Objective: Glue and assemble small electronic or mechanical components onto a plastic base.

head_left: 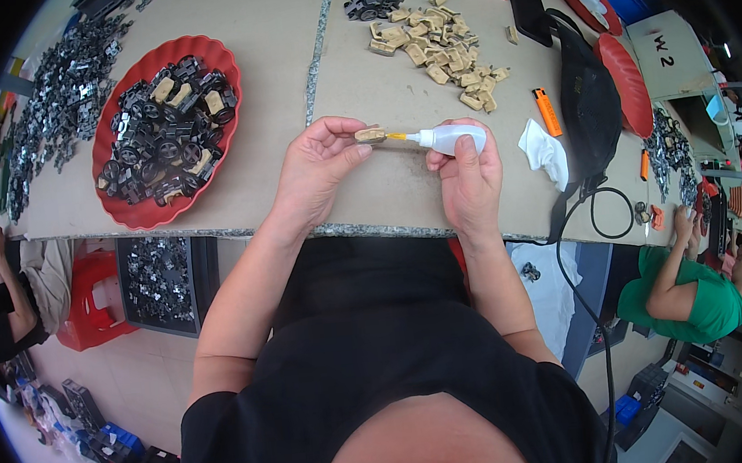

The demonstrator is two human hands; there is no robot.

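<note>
My left hand pinches a small tan plastic part between thumb and fingertips, above the front of the table. In my right hand is a white squeeze bottle, lying on its side with its thin yellowish nozzle pointing left. The nozzle tip meets or nearly meets the tan part; I cannot tell which. Beyond my hands lies a loose heap of similar tan parts, with several black wheels behind it. To the left, a red scalloped tray holds black wheeled pieces, some with tan parts on them.
Dark small parts cover the table's far left. On the right lie an orange lighter, a crumpled white tissue, a black bag with a strap, a phone and red trays. A person in green works at right.
</note>
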